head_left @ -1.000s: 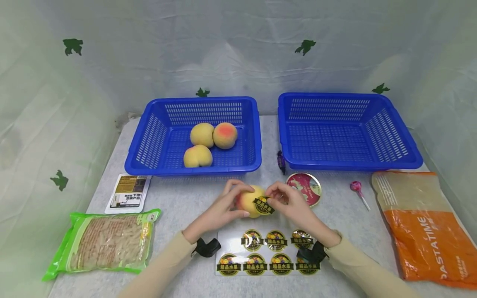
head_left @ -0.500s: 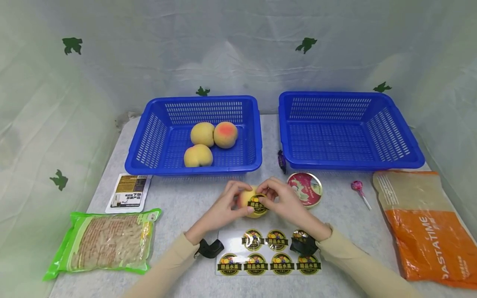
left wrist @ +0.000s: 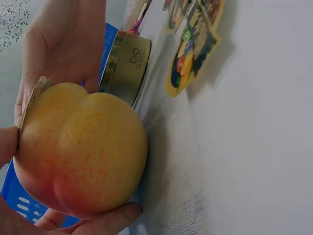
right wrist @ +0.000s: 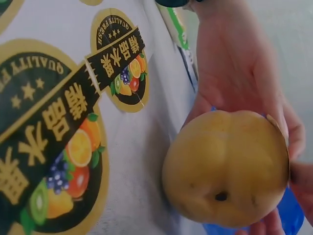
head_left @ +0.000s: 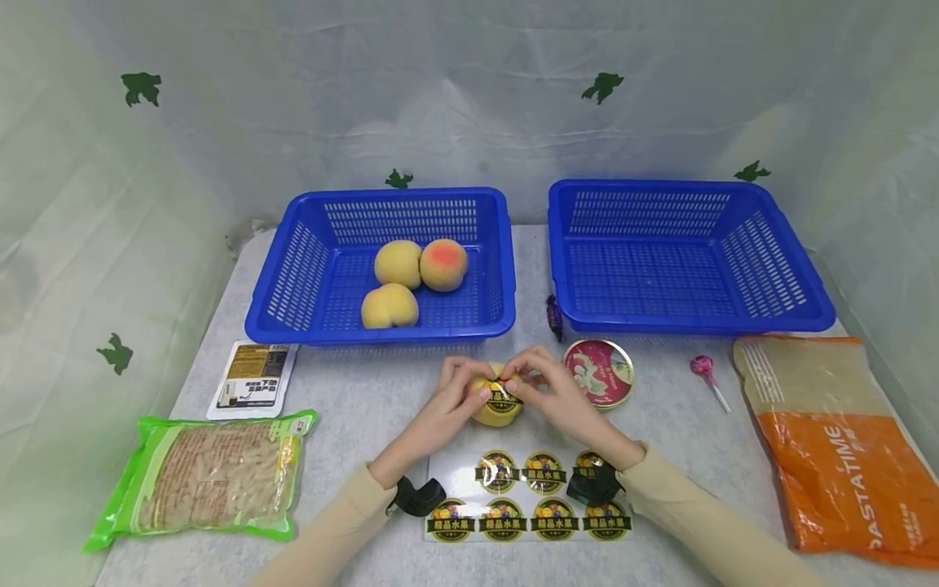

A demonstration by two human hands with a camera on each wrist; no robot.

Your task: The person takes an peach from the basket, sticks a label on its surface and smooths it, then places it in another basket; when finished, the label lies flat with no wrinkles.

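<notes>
A yellow peach with a reddish side is held between both hands just above the table. My left hand grips it, with fingers beneath and the thumb at the sticker's edge. A round black-and-gold fruit sticker lies against the peach's near face; part of its edge stands slightly off the skin in the left wrist view. My right hand has its thumb and index finger close together at the sticker's upper edge, touching the peach too. Close in front lies a sheet of stickers in two rows.
Three peaches lie in the left blue basket; a second blue basket stands right. Around the hands are a round red tin, wrapped candy, lollipop, orange pasta bag, green-edged bag and white packet.
The right hand has moved left with the sticker, bringing it from the peach's right side onto its near face. The left thumb has moved up to the sticker's edge.
</notes>
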